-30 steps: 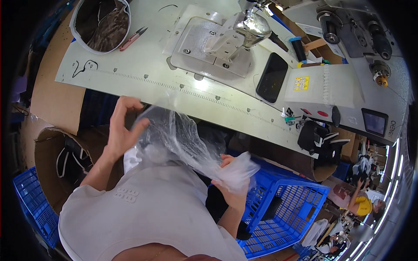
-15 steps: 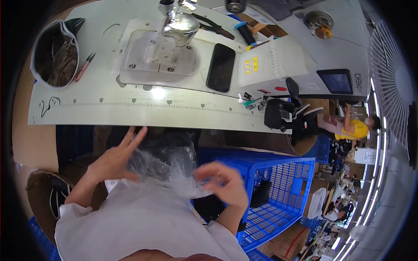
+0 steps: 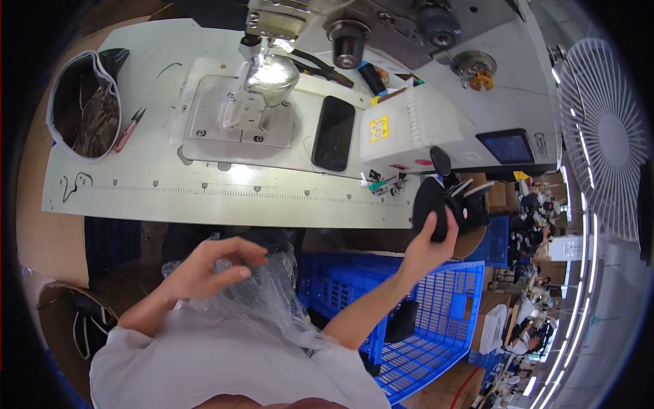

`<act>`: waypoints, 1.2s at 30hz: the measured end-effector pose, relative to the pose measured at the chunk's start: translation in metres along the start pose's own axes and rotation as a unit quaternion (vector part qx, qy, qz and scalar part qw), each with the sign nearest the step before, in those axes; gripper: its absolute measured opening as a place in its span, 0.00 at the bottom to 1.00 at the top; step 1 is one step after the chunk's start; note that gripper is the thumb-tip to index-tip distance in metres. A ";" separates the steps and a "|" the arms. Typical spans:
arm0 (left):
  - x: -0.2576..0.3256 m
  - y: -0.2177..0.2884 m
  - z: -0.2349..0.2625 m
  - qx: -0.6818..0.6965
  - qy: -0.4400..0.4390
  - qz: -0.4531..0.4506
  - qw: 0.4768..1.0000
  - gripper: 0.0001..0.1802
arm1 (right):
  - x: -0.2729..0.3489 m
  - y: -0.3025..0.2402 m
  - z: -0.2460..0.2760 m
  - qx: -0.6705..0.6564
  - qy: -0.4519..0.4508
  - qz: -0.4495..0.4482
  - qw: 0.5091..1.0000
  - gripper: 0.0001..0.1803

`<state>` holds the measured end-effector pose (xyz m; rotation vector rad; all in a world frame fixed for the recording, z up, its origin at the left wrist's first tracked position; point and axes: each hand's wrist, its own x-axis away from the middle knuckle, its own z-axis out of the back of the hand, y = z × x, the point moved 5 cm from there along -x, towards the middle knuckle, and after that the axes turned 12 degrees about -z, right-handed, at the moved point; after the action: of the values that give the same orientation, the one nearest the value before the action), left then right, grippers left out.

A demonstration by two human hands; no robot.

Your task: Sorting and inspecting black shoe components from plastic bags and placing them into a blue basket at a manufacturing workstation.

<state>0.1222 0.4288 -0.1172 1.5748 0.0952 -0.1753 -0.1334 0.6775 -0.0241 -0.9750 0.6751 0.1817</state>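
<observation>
My right hand (image 3: 436,235) is stretched to the right end of the sewing table (image 3: 286,208). Its thumb and fingers close round a black rounded piece (image 3: 428,201), which looks like soft padded fabric; its exact kind I cannot make out. More black pieces with pale edges (image 3: 475,198) are bunched just beyond it. Above my lap, my left hand (image 3: 221,266) is open, thumb and fingers apart, with nothing in it. Beneath and beside that hand, crumpled clear plastic (image 3: 272,286) lies over my lap.
A sewing machine (image 3: 262,88) stands on the table, with a black phone (image 3: 334,133) beside it. Thread snips (image 3: 129,129) lie by a fabric-lined container (image 3: 85,105) at left. A blue plastic crate (image 3: 436,327) stands at my right, and a white fan (image 3: 610,123) at far right.
My right hand has left the plastic on my lap, reached up and right, and taken hold of a black piece. My left hand has shifted right and slightly down. The view has tilted.
</observation>
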 end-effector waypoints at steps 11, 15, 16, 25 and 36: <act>0.041 0.004 0.069 0.414 0.304 -0.049 0.856 0.30 | 0.183 -0.092 -0.055 -0.163 -0.554 -0.191 0.794 0.19; 0.086 -0.028 0.101 0.351 0.435 -0.042 0.828 0.23 | 0.194 -0.101 -0.094 -0.124 -0.535 -0.150 0.822 0.16; 0.096 -0.030 0.109 0.316 0.460 -0.074 0.827 0.23 | 0.196 -0.100 -0.105 -0.106 -0.526 -0.152 0.830 0.16; 0.121 0.015 0.089 -0.299 0.405 -0.128 0.855 0.28 | 0.195 -0.104 -0.144 -0.044 -0.516 -0.057 0.853 0.16; 0.118 0.012 0.111 -0.539 0.365 -0.151 0.744 0.27 | 0.203 -0.088 -0.141 -0.102 -0.563 -0.111 0.813 0.19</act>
<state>0.2344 0.3122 -0.1262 0.3556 0.9118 0.2447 0.0008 0.4831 -0.1372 -0.9490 -0.5679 0.5723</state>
